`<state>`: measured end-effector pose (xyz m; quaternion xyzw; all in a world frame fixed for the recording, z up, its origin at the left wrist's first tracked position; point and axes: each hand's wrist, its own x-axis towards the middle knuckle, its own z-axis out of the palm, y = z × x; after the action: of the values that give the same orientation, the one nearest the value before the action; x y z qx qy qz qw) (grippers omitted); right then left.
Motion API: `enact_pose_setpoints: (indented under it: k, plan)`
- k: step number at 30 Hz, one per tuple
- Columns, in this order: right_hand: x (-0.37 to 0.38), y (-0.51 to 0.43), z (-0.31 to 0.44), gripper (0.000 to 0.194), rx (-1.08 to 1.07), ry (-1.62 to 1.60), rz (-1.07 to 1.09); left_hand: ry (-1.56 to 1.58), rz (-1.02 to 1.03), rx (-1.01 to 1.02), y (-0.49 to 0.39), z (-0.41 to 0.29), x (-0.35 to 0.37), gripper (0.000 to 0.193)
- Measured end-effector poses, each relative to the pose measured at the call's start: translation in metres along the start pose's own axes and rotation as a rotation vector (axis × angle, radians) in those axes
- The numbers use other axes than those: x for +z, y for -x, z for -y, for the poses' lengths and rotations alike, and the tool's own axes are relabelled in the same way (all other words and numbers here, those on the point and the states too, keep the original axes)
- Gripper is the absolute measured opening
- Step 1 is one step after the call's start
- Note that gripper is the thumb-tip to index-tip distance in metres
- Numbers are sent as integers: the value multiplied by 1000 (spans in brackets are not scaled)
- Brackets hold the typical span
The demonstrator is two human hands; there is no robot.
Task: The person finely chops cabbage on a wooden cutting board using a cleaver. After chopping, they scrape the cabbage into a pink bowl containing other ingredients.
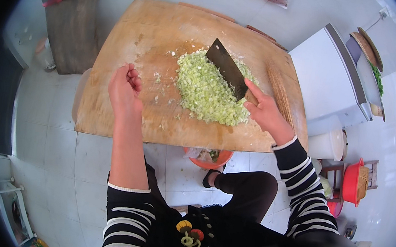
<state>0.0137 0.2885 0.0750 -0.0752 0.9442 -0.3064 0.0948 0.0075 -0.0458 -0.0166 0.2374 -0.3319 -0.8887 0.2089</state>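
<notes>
My right hand (pixel 266 110) grips the wooden handle of a cleaver (pixel 227 68), its index finger laid along the blade's near end. The broad dark blade slants up and to the left over a heap of finely chopped pale green vegetable (pixel 205 91), hiding part of it. To the left of the heap, my left hand (pixel 127 83) is raised over the wooden board (pixel 165 22) with its fingers loosely curled; no object shows in it. Small scraps lie scattered on the board between that hand and the heap.
A straw brush or whisk (pixel 279 88) lies at the board's right side. Beyond it stands a white appliance (pixel 323 64). Below the front edge, an orange basin (pixel 208 164) holds scraps and a plastic bag. A red basin (pixel 349 182) is at the right, a dark wooden panel (pixel 74 27) at the left.
</notes>
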Motion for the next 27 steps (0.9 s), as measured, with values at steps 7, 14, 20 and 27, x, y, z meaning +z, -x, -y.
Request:
enact_pose_setpoints:
  k: [7, 14, 20, 27]
  plan:
    - [15, -6, -18, 63, -222, -16, -65, -7, -8, 30, 2, -2, 2, 14]
    - [8, -5, -24, 64, -42, -76, -67, -3, 16, 22, 1, 0, -2, 15]
    - [4, -6, -17, 67, -74, -132, -136, 9, -17, 37, 3, -1, -2, 14]
    - [-3, -2, -9, 64, -16, -138, -54, -13, 13, 36, 3, 1, 2, 13]
